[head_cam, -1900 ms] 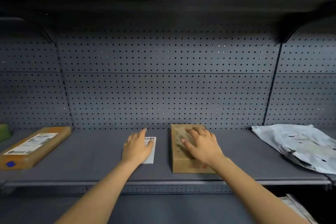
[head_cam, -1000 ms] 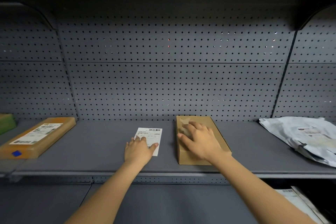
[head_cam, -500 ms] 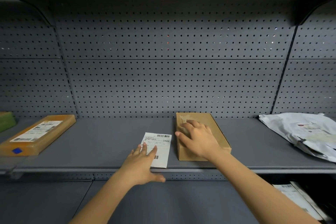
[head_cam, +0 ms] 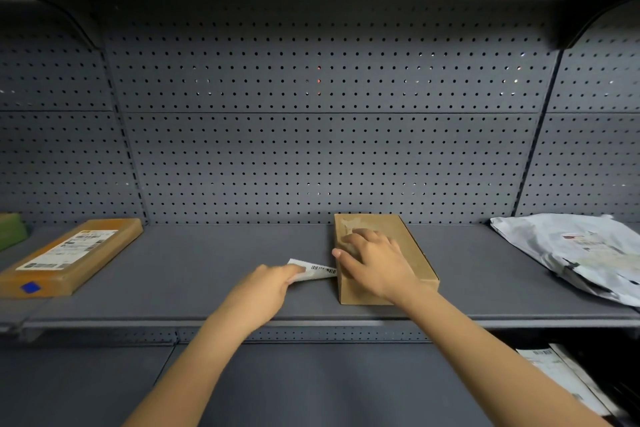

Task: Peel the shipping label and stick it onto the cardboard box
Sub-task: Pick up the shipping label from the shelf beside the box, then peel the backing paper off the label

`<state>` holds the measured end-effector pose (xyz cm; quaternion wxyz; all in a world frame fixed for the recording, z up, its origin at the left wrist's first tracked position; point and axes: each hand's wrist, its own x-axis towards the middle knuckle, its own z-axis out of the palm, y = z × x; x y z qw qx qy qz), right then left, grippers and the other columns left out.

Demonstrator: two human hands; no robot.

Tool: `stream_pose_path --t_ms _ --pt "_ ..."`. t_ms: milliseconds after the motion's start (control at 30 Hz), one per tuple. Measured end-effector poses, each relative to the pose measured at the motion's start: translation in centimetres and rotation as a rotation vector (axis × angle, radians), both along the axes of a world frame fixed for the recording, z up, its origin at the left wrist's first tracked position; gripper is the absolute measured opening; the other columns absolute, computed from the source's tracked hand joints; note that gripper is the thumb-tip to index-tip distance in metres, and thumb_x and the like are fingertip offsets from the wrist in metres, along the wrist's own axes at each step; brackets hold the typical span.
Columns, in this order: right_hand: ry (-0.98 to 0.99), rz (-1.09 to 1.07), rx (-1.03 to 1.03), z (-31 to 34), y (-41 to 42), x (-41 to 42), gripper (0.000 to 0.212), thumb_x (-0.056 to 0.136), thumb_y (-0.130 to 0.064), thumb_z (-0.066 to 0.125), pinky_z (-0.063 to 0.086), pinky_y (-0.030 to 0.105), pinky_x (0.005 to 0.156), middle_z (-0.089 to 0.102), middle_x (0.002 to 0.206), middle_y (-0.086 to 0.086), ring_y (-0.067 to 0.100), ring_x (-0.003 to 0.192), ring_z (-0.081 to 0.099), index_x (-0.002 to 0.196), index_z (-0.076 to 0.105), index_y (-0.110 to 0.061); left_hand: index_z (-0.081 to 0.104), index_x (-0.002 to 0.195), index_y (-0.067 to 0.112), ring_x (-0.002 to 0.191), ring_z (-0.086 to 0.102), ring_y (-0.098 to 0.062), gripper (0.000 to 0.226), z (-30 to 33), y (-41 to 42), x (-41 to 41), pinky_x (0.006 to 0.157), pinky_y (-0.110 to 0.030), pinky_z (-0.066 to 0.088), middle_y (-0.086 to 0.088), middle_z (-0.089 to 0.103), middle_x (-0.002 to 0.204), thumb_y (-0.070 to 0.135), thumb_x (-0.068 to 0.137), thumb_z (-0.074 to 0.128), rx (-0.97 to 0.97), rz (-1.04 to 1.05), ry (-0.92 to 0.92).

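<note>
A plain brown cardboard box lies on the grey shelf, a little right of centre. My right hand rests flat on its top with fingers spread. Just left of the box, my left hand pinches the white shipping label by its near edge. The label is lifted off the shelf and tilted, its barcode end close to the box's left side. My left hand hides much of the label.
A flat orange-brown parcel with its own label lies at the shelf's left end, beside a green object. A crumpled white poly mailer lies at the right. Papers sit on the lower level. A pegboard wall closes the back.
My left hand slid the label toward the shelf's front edge, then picked it up and raised it beside the box. My right hand has stayed on the box top.
</note>
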<state>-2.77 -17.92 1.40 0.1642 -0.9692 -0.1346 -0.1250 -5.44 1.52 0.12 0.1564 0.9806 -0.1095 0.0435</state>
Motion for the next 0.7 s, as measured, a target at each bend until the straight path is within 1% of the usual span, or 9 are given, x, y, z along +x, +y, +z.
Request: stream_pose_path --t_ms 100,233,300,367,433,500,567,600,700 --pt "-0.062 -0.007 0.062 0.2 0.3 -0.1 0.044 0.092 -0.043 0.038 0.031 0.039 0.101 0.053 0.13 0.009 0.028 0.122 0.042 0.122 0.05 -0.014 0.042 0.131 0.032 0.098 0.057 -0.034 0.047 0.0 -0.9 -0.1 0.073 -0.037 0.045 -0.013 0.062 0.114 0.008 0.092 0.031 -0.021 0.075 -0.179" --pt "-0.145 -0.011 0.225 0.6 0.9 -0.4 0.038 0.091 -0.039 0.043 0.04 0.037 0.088 0.061 0.108 0.013 0.028 0.104 0.051 0.112 0.055 -0.009 0.042 0.133 0.02 0.105 0.056 -0.033 0.051 0.5 -1.4 -0.4 0.08 -0.039 0.046 -0.011 0.06 0.123 -0.001 0.088 0.037 -0.172 0.237 -0.413" --pt "-0.045 -0.011 0.439 1.2 1.4 -0.5 0.034 0.09 -0.04 0.045 0.045 0.034 0.075 0.063 0.092 0.011 0.021 0.081 0.056 0.104 0.056 -0.011 0.046 0.131 0.013 0.117 0.051 -0.035 0.051 0.6 -1.4 -0.4 0.092 -0.043 0.045 -0.015 0.057 0.129 -0.007 0.084 0.041 -0.26 0.233 -0.502" --pt "0.218 0.048 0.835 1.8 1.8 -0.7 0.028 0.089 -0.043 0.046 0.05 0.036 0.076 0.064 0.084 0.008 0.015 0.07 0.059 0.096 0.054 -0.017 0.05 0.127 0.009 0.121 0.05 -0.039 0.052 0.4 -1.6 -0.1 0.097 -0.049 0.044 -0.021 0.057 0.128 -0.011 0.079 0.044 -0.284 0.143 -0.585" --pt "0.491 0.161 1.201 2.3 1.9 -0.5 0.029 0.089 -0.042 0.047 0.054 0.032 0.08 0.068 0.089 0.008 0.018 0.078 0.066 0.102 0.055 -0.017 0.052 0.123 0.01 0.115 0.055 -0.041 0.057 0.2 -2.0 0.1 0.09 -0.051 0.047 -0.022 0.061 0.121 -0.01 0.07 0.046 -0.2 0.052 -0.666" --pt "0.591 0.258 1.408 2.6 1.9 -0.3 0.028 0.09 -0.032 0.051 0.058 0.029 0.077 0.07 0.092 0.007 0.018 0.082 0.069 0.108 0.058 -0.011 0.05 0.122 0.014 0.113 0.058 -0.036 0.062 0.1 -2.4 0.2 0.084 -0.045 0.051 -0.018 0.064 0.119 -0.007 0.064 0.046 -0.077 -0.007 -0.718" --pt "0.548 0.255 1.467 2.9 1.7 -0.1 0.018 0.089 -0.013 0.053 0.059 0.028 0.072 0.07 0.1 0.009 0.018 0.083 0.069 0.104 0.061 -0.007 0.045 0.124 0.018 0.114 0.058 -0.031 0.065 -0.2 -2.7 0.4 0.084 -0.04 0.052 -0.014 0.064 0.12 -0.006 0.063 0.048 0.024 -0.067 -0.768" --pt "0.518 0.219 1.471 3.0 1.7 0.1 0.017 0.088 -0.007 0.053 0.058 0.031 0.075 0.069 0.105 0.011 0.02 0.087 0.068 0.102 0.061 -0.006 0.044 0.125 0.018 0.117 0.057 -0.03 0.069 -0.5 -2.9 0.6 0.086 -0.04 0.051 -0.013 0.063 0.122 -0.009 0.062 0.054 0.051 -0.094 -0.778" --pt "0.452 0.086 1.446 3.0 1.2 0.5 0.016 0.087 -0.003 0.052 0.054 0.046 0.085 0.068 0.11 0.014 0.028 0.096 0.066 0.099 0.061 -0.009 0.042 0.126 0.018 0.122 0.051 -0.031 0.085 -0.9 -3.1 0.8 0.09 -0.043 0.049 -0.014 0.059 0.127 -0.015 0.053 0.069 0.065 -0.116 -0.753"
